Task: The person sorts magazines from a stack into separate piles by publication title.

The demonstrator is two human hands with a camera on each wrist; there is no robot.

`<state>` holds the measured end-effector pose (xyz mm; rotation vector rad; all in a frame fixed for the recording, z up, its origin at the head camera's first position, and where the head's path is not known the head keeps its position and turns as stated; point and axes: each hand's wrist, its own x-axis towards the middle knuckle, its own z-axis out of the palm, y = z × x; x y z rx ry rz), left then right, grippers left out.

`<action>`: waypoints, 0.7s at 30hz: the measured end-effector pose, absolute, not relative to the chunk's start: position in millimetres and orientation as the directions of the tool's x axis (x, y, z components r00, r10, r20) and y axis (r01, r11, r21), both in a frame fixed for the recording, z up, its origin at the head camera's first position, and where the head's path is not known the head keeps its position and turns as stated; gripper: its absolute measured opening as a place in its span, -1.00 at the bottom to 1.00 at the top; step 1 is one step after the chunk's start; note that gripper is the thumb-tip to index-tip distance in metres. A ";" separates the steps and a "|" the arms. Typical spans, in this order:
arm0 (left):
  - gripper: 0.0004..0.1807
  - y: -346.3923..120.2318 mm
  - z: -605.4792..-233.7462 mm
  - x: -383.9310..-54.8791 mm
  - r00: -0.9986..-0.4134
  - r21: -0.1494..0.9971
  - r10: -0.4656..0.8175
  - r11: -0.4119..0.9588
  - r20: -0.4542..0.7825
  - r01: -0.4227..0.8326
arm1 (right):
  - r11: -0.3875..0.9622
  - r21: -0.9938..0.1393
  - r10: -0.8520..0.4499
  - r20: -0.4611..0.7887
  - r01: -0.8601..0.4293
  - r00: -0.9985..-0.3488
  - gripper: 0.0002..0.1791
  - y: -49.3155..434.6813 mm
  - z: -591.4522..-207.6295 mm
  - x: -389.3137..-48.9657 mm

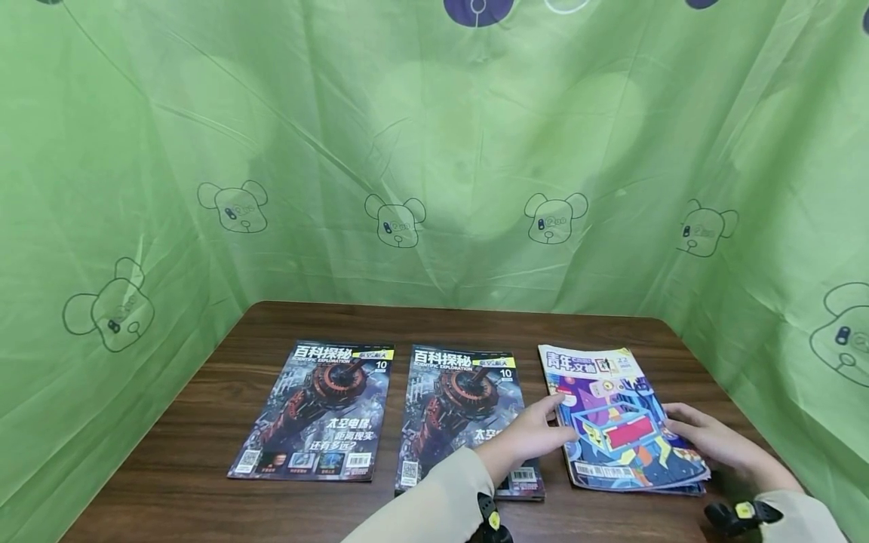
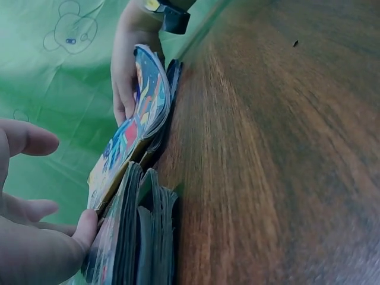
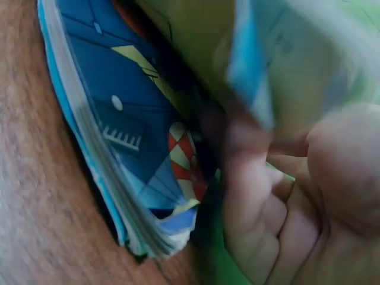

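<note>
At the right of the table lies a small stack of magazines with a colourful purple-and-blue top magazine (image 1: 614,434). My right hand (image 1: 713,445) is at its right edge. In the right wrist view, the thumb and fingers of that hand (image 3: 279,219) pinch the top magazine's raised edge, and a blue-covered magazine (image 3: 127,119) lies beneath. My left hand (image 1: 526,434) reaches over the middle magazine (image 1: 458,407) to the stack's left edge. Its fingers are spread, with a fingertip (image 2: 88,224) right at the edge of the colourful magazine (image 2: 127,139) in the left wrist view.
Another dark magazine (image 1: 315,415) with the same cover as the middle one lies at the left. All rest on a dark wooden table (image 1: 170,445). Green curtain (image 1: 448,151) with bear outlines encloses the back and sides.
</note>
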<state>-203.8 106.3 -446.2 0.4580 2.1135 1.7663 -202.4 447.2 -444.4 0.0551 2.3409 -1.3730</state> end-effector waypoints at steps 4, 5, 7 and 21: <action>-0.25 106.2 -444.8 -202.9 -0.887 0.981 0.458 0.194 -0.063 0.030 | 0.601 -0.772 -0.120 -0.346 0.210 -0.930 -0.31 442.3 -442.9 -202.6; -0.26 106.2 -444.7 -202.8 -0.886 0.980 0.459 0.195 -0.066 0.028 | 0.608 -0.767 -0.119 -0.345 0.206 -0.931 -0.31 441.4 -442.4 -202.0; -0.26 106.4 -444.9 -202.8 -0.886 0.979 0.458 0.200 -0.068 0.028 | 0.615 -0.763 -0.126 -0.344 0.199 -0.930 -0.31 439.7 -441.3 -200.1; -0.31 109.8 -450.8 -206.5 -0.897 0.991 0.437 0.137 -0.066 -0.006 | 0.737 -0.638 -0.003 -0.335 0.224 -0.942 -0.20 435.0 -440.9 -199.4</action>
